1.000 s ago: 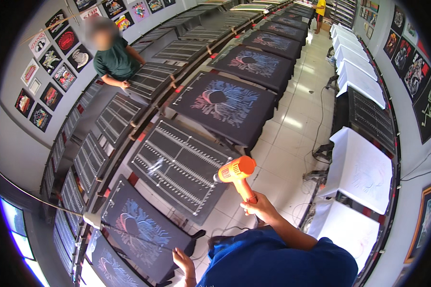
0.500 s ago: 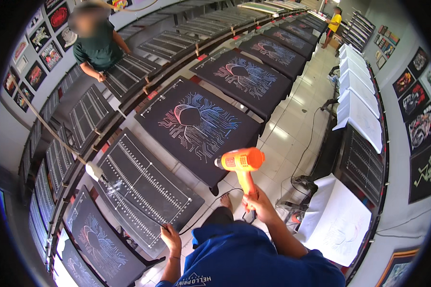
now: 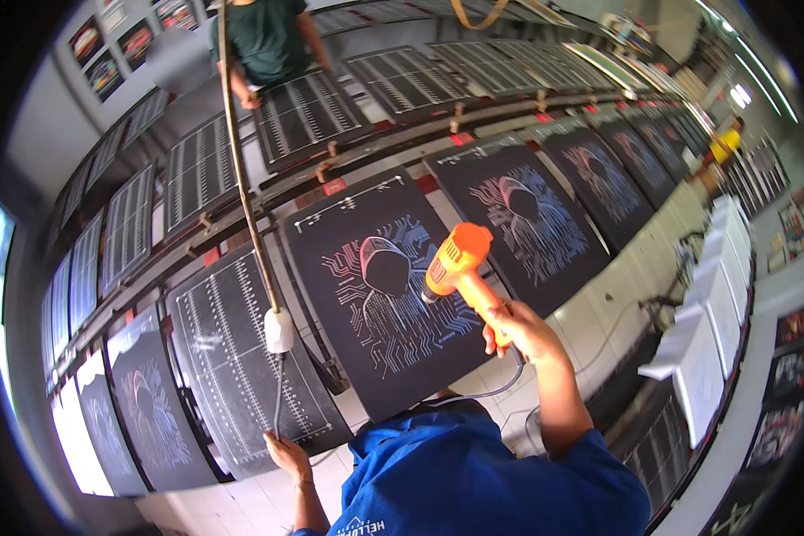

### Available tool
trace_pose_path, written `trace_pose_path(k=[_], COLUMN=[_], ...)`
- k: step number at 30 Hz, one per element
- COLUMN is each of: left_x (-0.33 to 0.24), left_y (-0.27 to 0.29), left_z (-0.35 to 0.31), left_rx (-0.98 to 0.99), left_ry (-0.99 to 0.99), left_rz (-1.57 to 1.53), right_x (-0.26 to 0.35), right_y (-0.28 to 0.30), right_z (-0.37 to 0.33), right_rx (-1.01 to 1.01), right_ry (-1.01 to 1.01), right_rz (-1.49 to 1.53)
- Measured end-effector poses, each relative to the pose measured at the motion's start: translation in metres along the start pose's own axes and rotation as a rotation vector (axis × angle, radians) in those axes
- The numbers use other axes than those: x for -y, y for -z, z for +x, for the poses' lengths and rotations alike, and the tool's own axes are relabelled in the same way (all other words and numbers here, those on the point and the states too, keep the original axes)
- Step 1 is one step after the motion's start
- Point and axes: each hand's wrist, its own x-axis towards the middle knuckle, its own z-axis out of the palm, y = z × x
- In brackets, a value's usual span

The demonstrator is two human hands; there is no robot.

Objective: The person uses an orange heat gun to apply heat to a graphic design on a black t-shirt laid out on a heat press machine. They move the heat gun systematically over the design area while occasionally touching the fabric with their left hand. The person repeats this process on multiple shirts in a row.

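My right hand point(image 3: 525, 332) is wrapped round the grip of an orange heat gun point(image 3: 461, 255). Its dark nozzle points down and left over a black T-shirt point(image 3: 348, 344) with a printed hooded figure and circuit lines, spread on a board. A gap between nozzle and cloth is hard to judge. At the lower left, my left hand point(image 3: 289, 457) has its fingers closed on a dark power cable point(image 3: 280, 411). That cable runs up to a white socket block point(image 3: 279, 330) hanging on a long cord, above a bare black printing board point(image 3: 210, 335) with white ruler marks.
Another printed black shirt point(image 3: 558, 255) lies to the right, with several more beyond it. Across a rail point(image 3: 304, 179) stands a person in a dark green shirt point(image 3: 272, 45). White sheets point(image 3: 697, 339) drape the right-hand row. Someone in yellow point(image 3: 725, 143) is far right.
My view has turned right. The heat gun has swung from over the aisle to over the printed shirt, nozzle now tilted down. My left hand still holds the cable.
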Motion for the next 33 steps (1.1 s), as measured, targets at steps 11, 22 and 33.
trace_pose_path(k=[11,22,33], left_x=[-0.053,0.135,0.223], left_y=[-0.022,0.044,0.087], left_z=[-0.004,0.013,0.117], left_rx=[-0.474,0.053,-0.523], left_ry=[0.431,0.649,0.781], left_rz=[0.328,0.525,0.109], right_x=[0.056,0.032,0.044], right_y=[0.026,0.013,0.010], right_z=[0.212,0.258,0.248], right_rx=[0.149,0.185,0.215], right_ry=[0.072,0.105,0.089], right_rz=[-0.274,-0.292,-0.165])
